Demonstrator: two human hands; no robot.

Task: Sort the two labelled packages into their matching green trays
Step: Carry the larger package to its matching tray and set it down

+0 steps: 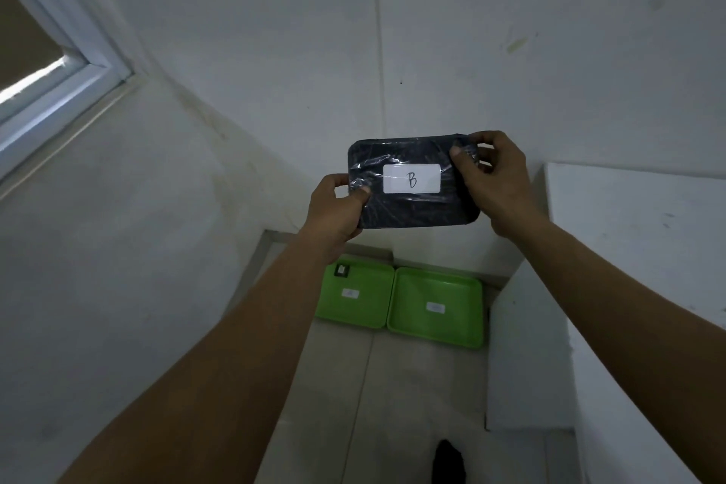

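A dark package [396, 208] wrapped in clear film, with a white label reading "B", is held up at chest height in front of the wall. My left hand [334, 210] grips its lower left corner and my right hand [497, 179] grips its upper right corner. Below, on the tiled floor against the wall, two green trays lie side by side. The left tray [365, 310] has a small white label in its middle and a small dark tag at its back left corner. The right tray [455, 326] has a white label too. Both tray labels are too small to read.
A white block or counter [628, 287] stands at the right, close to the right tray. A white wall rises at the left and behind the trays. A window frame [59, 63] is at the upper left. A dark shape [448, 460] shows at the bottom edge.
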